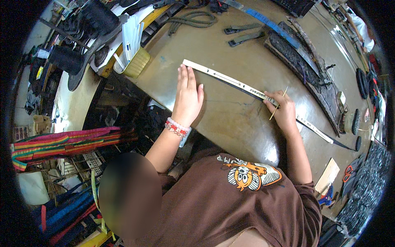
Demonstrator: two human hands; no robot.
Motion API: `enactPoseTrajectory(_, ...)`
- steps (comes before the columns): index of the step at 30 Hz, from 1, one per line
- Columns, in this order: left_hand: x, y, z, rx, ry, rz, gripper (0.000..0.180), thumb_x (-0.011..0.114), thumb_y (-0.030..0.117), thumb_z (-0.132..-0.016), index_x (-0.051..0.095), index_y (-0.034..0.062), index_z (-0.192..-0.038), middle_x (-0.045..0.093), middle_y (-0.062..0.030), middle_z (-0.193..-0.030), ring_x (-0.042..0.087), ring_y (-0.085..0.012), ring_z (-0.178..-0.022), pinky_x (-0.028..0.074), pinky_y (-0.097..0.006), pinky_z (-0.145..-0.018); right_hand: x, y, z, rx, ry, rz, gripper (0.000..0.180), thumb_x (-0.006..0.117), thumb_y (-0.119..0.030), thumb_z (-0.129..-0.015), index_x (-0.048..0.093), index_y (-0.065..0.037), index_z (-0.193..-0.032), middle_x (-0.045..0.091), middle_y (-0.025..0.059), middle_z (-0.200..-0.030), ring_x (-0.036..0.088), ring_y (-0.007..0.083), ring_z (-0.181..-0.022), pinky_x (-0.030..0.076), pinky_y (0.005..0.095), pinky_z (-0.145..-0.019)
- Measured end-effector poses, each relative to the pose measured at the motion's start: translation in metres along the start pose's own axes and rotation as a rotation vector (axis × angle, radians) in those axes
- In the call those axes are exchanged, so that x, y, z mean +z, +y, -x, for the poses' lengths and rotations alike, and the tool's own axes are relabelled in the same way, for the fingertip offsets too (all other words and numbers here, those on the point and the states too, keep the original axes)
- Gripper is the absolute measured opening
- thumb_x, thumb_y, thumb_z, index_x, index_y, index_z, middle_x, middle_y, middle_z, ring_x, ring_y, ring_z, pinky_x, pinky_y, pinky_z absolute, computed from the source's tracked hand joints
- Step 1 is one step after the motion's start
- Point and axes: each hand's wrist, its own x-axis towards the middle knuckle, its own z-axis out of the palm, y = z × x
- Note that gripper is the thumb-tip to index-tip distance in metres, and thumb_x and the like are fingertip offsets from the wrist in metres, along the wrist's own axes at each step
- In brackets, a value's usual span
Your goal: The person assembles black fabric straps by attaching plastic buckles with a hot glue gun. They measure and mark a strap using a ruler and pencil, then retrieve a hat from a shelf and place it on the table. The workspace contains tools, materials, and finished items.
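A long white strip [224, 79] with dark hand-drawn marks lies slantwise across the brown tabletop [230, 119]. Dark webbing [343, 144] shows along its lower edge and runs out past its right end. My left hand [187, 96], with beaded bracelets at the wrist, lies flat with its fingers stretched out at the strip's left end. Between the fingers of my right hand [283, 110] is a thin yellowish stick [285, 91]. That hand rests over the strip right of its middle and covers part of it.
Dark straps with buckles [242, 39], a coiled cord [193, 18] and a blue-and-dark long bar [263, 18] lie at the back. A yellow container [139, 64] with papers stands left. Red-handled scissors [349, 173] and a pale board [328, 176] lie right.
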Motion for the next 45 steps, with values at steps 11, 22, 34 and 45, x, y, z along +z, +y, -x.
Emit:
enactPoseTrajectory(11,0.002,-0.003,-0.013,0.097,-0.126,-0.048,0.049,0.051,0.02,-0.089,0.04,-0.0097,-0.127,0.036,-0.0279,-0.135,0.033,-0.039,-0.128,0.028,-0.04,-0.107,0.001,0.002,0.0,-0.02,0.001,0.016,0.024,0.071,-0.015,-0.072,0.069,-0.009,-0.095,0.061,0.0089,-0.082,0.059,0.0272,-0.079,0.048,0.0365,-0.07)
enactPoseTrajectory(22,-0.009,0.001,-0.023,0.115,-0.194,-0.193,0.043,0.051,0.019,-0.088,0.047,-0.0106,-0.119,0.043,-0.0261,-0.129,0.041,-0.0375,-0.12,0.032,-0.041,-0.105,0.006,0.003,0.001,-0.111,0.027,0.077,0.024,0.07,-0.019,-0.073,0.069,-0.01,-0.094,0.059,0.0105,-0.083,0.056,0.0292,-0.081,0.046,0.0388,-0.072)
enactPoseTrajectory(34,-0.033,0.019,-0.048,0.274,-0.435,-0.223,0.033,0.048,0.004,-0.085,0.05,0.0025,-0.118,0.052,-0.0243,-0.113,0.053,-0.0396,-0.1,0.045,-0.043,-0.086,-0.082,0.106,0.101,0.155,0.074,0.148,0.023,0.07,-0.017,-0.073,0.069,-0.009,-0.095,0.06,0.0111,-0.093,0.056,0.0286,-0.091,0.045,0.0375,-0.08)
enactPoseTrajectory(45,-0.033,0.007,-0.045,0.354,-0.451,-0.208,0.042,0.038,-0.004,-0.078,0.048,-0.0022,-0.119,0.049,-0.0233,-0.12,0.048,-0.0388,-0.111,0.039,-0.042,-0.097,-0.112,0.131,0.126,0.307,0.61,-0.363,0.033,0.056,-0.034,-0.087,0.062,-0.004,-0.097,0.059,0.007,-0.08,0.055,0.0183,-0.073,0.044,0.0309,-0.068)
